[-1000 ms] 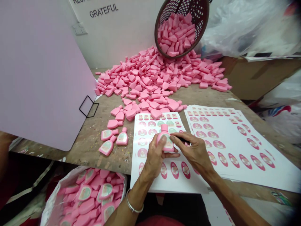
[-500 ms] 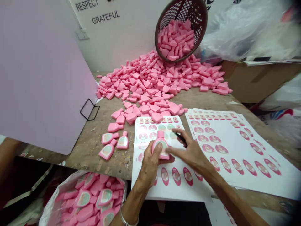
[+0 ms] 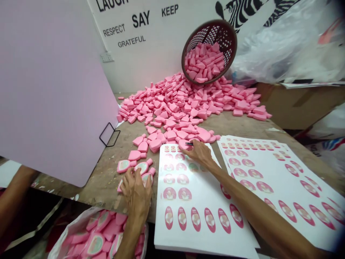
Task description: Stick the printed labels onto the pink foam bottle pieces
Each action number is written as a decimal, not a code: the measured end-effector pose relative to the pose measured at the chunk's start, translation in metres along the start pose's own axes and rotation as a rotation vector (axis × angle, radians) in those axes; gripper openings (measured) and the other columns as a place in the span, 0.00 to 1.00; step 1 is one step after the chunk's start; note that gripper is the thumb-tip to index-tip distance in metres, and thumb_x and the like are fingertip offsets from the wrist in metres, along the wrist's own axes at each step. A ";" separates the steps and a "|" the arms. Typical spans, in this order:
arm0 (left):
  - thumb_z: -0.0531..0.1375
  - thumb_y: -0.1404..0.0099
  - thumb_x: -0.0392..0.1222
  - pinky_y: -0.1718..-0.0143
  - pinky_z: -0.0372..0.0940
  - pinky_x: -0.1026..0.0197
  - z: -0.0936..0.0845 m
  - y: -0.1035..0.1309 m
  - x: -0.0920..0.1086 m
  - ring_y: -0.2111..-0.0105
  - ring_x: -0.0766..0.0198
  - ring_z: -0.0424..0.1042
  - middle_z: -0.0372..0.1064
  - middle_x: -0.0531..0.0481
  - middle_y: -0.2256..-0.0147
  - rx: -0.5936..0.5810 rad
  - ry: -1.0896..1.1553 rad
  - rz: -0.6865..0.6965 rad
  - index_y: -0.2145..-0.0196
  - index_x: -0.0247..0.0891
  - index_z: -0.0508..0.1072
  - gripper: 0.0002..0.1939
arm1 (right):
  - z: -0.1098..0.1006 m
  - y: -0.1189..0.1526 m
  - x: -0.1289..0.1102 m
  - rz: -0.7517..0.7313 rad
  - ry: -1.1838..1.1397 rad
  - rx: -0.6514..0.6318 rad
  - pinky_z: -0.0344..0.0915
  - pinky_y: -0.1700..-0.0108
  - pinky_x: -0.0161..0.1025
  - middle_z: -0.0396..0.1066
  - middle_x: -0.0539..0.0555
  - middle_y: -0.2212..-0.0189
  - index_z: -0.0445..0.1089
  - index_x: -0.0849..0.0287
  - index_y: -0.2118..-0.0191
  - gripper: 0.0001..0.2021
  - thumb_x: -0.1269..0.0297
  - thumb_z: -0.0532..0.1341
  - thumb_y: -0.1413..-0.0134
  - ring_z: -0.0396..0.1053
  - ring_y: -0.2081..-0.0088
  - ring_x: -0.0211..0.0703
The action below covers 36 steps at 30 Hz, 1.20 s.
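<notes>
My left hand (image 3: 137, 192) is curled over a small group of labelled pink bottles on the table, its thumb and fingers around one bottle (image 3: 147, 177). Touching that group are a second labelled bottle (image 3: 142, 166) and a third (image 3: 124, 166); another lies partly hidden under the hand. My right hand (image 3: 199, 154) holds a slim dark pen-like tool (image 3: 189, 144), with its fingertips at a plain pink bottle (image 3: 184, 145) by the top edge of a sticker sheet stack (image 3: 202, 192). Oval and arched pink labels are printed on the sheet, and some green patches show.
A large heap of plain pink bottles (image 3: 172, 104) spreads below a tipped brown basket (image 3: 185, 61). More sticker sheets (image 3: 258, 172) lie on the right. A white-lined bin (image 3: 58, 248) of labelled bottles stands below the table. A pale panel (image 3: 59, 90) and another person's arm (image 3: 23, 183) are left.
My left hand has moved left with the labelled bottle, down to the group on the table. My right hand has gone forward to a plain bottle at the sheet's top. The view has tilted up.
</notes>
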State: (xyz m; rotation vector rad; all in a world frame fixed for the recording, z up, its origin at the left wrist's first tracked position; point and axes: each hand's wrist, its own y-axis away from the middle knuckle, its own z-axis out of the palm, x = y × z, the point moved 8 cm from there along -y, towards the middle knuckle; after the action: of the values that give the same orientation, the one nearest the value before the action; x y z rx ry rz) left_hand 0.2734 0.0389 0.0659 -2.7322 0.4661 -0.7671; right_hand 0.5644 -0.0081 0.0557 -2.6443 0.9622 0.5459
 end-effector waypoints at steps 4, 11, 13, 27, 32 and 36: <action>0.53 0.34 0.50 0.48 0.61 0.51 0.022 0.006 0.040 0.48 0.52 0.65 0.67 0.39 0.51 -0.189 0.635 -0.008 0.52 0.37 0.70 0.19 | -0.014 0.054 -0.011 -0.063 -0.265 0.003 0.66 0.59 0.44 0.75 0.58 0.60 0.68 0.57 0.57 0.27 0.42 0.64 0.57 0.72 0.57 0.52; 0.58 0.39 0.58 0.67 0.70 0.60 0.078 0.031 0.085 0.69 0.61 0.73 0.70 0.45 0.65 -0.540 1.155 -0.369 0.56 0.36 0.67 0.23 | -0.013 0.096 0.016 -0.123 -0.504 -0.141 0.65 0.65 0.40 0.74 0.53 0.65 0.65 0.55 0.56 0.16 0.50 0.56 0.43 0.72 0.65 0.44; 0.60 0.40 0.57 0.73 0.70 0.60 0.086 0.029 0.095 0.74 0.63 0.72 0.69 0.46 0.66 -0.625 1.177 -0.330 0.59 0.35 0.68 0.23 | -0.017 0.081 0.038 -0.112 -0.357 0.001 0.62 0.66 0.40 0.73 0.53 0.68 0.65 0.55 0.60 0.11 0.54 0.53 0.40 0.70 0.67 0.44; 0.61 0.43 0.57 0.76 0.69 0.64 0.122 0.026 0.100 0.75 0.59 0.76 0.69 0.47 0.70 -0.698 1.120 -0.293 0.62 0.33 0.69 0.22 | 0.000 0.067 0.043 -0.351 -0.043 0.158 0.53 0.61 0.41 0.73 0.53 0.70 0.66 0.57 0.68 0.06 0.64 0.56 0.42 0.66 0.65 0.44; 0.61 0.42 0.57 0.77 0.68 0.65 0.119 0.024 0.102 0.75 0.59 0.77 0.68 0.47 0.68 -0.691 1.125 -0.275 0.61 0.33 0.69 0.22 | 0.000 0.064 0.047 -0.324 -0.102 0.129 0.55 0.62 0.41 0.72 0.52 0.70 0.66 0.57 0.68 0.06 0.62 0.56 0.43 0.66 0.66 0.44; 0.61 0.43 0.59 0.77 0.68 0.65 0.118 0.024 0.103 0.76 0.60 0.76 0.67 0.48 0.68 -0.707 1.154 -0.274 0.62 0.34 0.68 0.24 | -0.001 0.066 0.047 -0.307 -0.046 0.138 0.54 0.60 0.42 0.73 0.54 0.69 0.66 0.57 0.68 0.07 0.62 0.54 0.42 0.66 0.64 0.46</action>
State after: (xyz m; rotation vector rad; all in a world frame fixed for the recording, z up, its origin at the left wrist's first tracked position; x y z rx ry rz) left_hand 0.4148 -0.0023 0.0076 -2.6067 0.6484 -2.6891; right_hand 0.5544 -0.0834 0.0276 -2.5735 0.5437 0.4478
